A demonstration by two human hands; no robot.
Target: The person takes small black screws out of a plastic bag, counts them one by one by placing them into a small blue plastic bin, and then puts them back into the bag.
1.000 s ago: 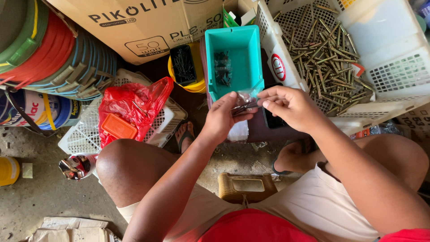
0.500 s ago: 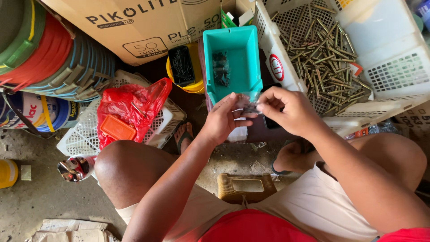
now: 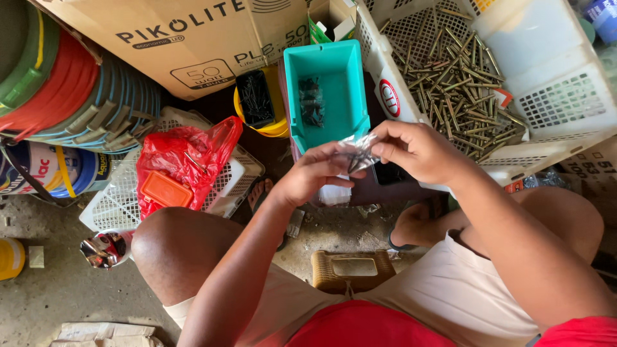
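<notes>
Below the teal bin (image 3: 326,96), small crinkled clear bag (image 3: 357,153) of dark screws, pinched by left hand (image 3: 315,175) and right hand (image 3: 416,151).

floor (image 3: 51,289): bare concrete, dusty | on it: white mesh basket (image 3: 122,205) w/ red bag, yellow tub (image 3: 11,257) far left, small brown stool (image 3: 352,271) btwn legs, flat cardboard scrap (image 3: 106,334) near bottom edge

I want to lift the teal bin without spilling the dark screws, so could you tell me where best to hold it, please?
Probably by the long side walls of the teal bin, coming from above. It sits upright and open-topped, and the right hand, left hand and small clear bag crowd its near end.
</notes>
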